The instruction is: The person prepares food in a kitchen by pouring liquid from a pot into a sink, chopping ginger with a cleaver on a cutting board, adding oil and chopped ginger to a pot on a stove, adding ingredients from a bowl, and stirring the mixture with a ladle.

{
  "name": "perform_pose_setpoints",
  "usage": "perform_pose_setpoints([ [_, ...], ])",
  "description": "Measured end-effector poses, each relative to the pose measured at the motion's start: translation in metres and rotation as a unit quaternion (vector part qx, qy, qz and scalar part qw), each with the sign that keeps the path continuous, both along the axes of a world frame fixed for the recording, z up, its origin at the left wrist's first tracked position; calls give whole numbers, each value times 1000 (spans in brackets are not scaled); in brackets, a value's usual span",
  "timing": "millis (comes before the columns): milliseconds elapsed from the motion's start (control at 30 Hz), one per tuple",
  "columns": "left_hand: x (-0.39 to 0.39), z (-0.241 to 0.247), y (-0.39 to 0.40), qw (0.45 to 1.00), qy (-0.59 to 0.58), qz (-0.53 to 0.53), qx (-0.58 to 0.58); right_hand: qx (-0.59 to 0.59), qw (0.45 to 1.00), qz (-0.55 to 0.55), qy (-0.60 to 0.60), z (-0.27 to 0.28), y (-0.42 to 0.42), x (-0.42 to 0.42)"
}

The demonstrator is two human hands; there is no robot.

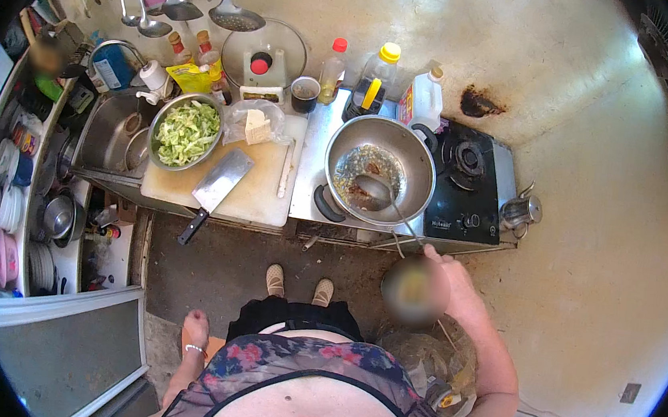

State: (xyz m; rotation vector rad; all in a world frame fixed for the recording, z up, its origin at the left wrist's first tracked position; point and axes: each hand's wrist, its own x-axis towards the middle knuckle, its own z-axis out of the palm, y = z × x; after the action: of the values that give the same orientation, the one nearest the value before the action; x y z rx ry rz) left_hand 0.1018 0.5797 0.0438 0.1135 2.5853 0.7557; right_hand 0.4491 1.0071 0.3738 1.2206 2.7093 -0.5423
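Note:
My right hand [454, 280] grips the handle of a metal ladle [408, 223]. The ladle's bowl rests inside a two-handled stainless steel pot [424, 181], against oily liquid with pale bits and a reddish-brown paste [372, 169]. My left hand [196, 327], below a white bead bracelet [195, 348], hangs low beside my body, away from the counter; its fingers are too unclear to judge. Left of the pot, a cleaver [225, 180] lies across a white cutting board [259, 201], its black handle past the front edge. A metal bowl of chopped green cabbage [187, 133] and a block of tofu [256, 127] sit behind it.
A black gas stove [464, 203] adjoins the pot, with a metal kettle [520, 211] at its right. Bottles [426, 100] and a glass lid [289, 47] line the wall. Ladles [238, 17] hang above. At left are a sink [104, 150] and dish shelves [33, 197].

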Motion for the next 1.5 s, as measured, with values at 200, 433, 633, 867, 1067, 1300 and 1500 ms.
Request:
perform_pose_setpoints([
  [200, 84, 13, -15, 995, -52, 88, -10, -19, 999, -24, 34, -12, 31, 13],
  [433, 121, 1, -29, 973, -156, 169, 26, 11, 1000, 11, 27, -26, 47, 20],
  [633, 97, 15, -18, 957, -270, 91, 46, -26, 998, 4, 53, -41, 42, 6],
  [867, 46, -16, -31, 951, -243, 132, 139, 19, 995, -38, 88, -26, 35, -13],
  [1067, 27, -15, -40, 940, -260, 171, 139, 42, 990, -41, 131, -29, 32, -22],
  [1300, 32, 6, -44, 945, -269, 145, 119, 41, 989, -72, 119, -36, 23, -34],
  [1500, 30, 19, -32, 957, -262, 82, 93, 50, 987, -63, 140, -53, 32, -39],
])
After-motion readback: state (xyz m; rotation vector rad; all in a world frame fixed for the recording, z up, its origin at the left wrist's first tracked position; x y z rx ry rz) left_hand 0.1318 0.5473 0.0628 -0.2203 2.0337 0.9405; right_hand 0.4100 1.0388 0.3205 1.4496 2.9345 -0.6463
